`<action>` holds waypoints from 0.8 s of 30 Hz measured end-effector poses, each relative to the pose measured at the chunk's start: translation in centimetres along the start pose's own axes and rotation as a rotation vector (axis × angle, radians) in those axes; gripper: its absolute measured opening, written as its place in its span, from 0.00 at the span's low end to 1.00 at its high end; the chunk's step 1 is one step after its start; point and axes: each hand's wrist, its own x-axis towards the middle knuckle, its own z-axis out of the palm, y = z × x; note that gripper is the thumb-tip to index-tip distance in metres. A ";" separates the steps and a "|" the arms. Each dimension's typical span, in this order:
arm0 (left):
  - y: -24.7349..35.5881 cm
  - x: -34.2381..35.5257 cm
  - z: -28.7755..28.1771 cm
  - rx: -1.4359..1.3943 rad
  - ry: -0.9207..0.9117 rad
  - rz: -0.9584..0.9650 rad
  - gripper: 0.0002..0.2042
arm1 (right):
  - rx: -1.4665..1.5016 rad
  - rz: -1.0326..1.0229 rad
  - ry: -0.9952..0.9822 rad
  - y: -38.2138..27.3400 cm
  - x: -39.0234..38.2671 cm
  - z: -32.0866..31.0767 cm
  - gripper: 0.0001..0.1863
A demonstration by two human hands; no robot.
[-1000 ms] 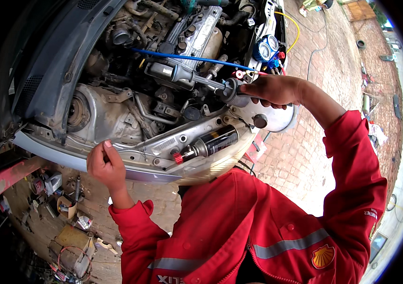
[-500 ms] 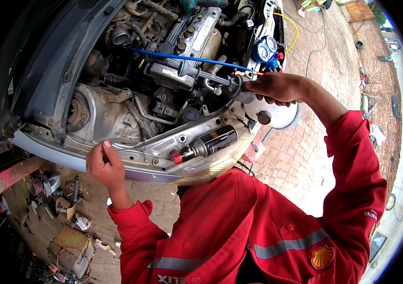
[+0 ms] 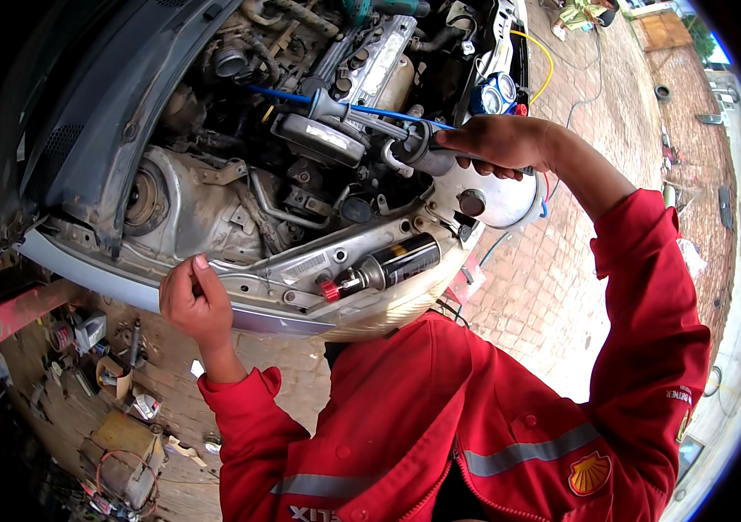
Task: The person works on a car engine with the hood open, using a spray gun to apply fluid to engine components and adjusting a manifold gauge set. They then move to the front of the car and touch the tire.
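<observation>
In my right hand [image 3: 505, 143], which is closed, is the handle of a pump container with a white rounded tank [image 3: 505, 196]. A dark cap sits on the tank, and a grey pump shaft with a flared end [image 3: 330, 106] points left over the engine [image 3: 375, 74]. The tank hangs at the car's front corner. My left hand [image 3: 195, 300] is closed at the fender's edge, its thumb up; whether it holds anything is hidden. Between my hands, a black can [image 3: 403, 263] with a red-knobbed tap [image 3: 332, 290] lies on the fender ledge beside the headlight [image 3: 388, 317].
Blue gauges [image 3: 494, 94] with coloured hoses rest at the engine bay's front edge. A teal power tool [image 3: 379, 9] lies at the far side. Boxes and tools [image 3: 118, 378] litter the paved floor at left. A red metal bar [image 3: 18, 317] juts below the fender.
My right hand and the pump container have shifted slightly left; the tank now covers more of the gauges' lower part. My left hand stays nearly still.
</observation>
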 end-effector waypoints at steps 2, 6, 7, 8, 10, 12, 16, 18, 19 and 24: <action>0.0 0.0 0.0 -0.003 0.001 0.005 0.08 | 0.005 -0.004 0.004 -0.1 0.3 -0.3 0.36; -0.1 0.0 0.0 -0.009 0.006 0.020 0.08 | 0.019 -0.001 0.013 -0.3 0.6 -0.7 0.36; -0.2 0.1 0.0 -0.011 0.006 0.020 0.08 | 0.023 0.005 0.014 -0.2 0.7 -0.9 0.36; -0.2 0.1 0.0 -0.011 0.007 0.021 0.08 | 0.025 0.012 0.021 -0.2 0.9 -1.0 0.36; -0.1 0.1 0.1 -0.011 0.010 0.024 0.08 | 0.030 0.026 0.034 0.0 1.3 -1.2 0.35; 0.1 0.1 -0.1 -0.003 0.002 0.019 0.08 | 0.036 0.037 0.037 0.3 1.6 -1.3 0.35; 0.1 0.1 -0.1 0.003 0.007 0.023 0.08 | 0.036 0.036 0.036 0.3 1.9 -1.6 0.35; 0.0 0.2 0.0 0.000 0.005 0.026 0.08 | 0.045 0.038 0.030 0.5 1.9 -1.7 0.34; 0.0 0.2 0.0 -0.001 0.005 0.027 0.08 | 0.050 0.039 0.026 0.5 1.9 -1.7 0.34; 0.0 0.2 0.0 -0.003 0.001 0.029 0.08 | 0.041 0.039 0.041 0.5 1.7 -1.5 0.35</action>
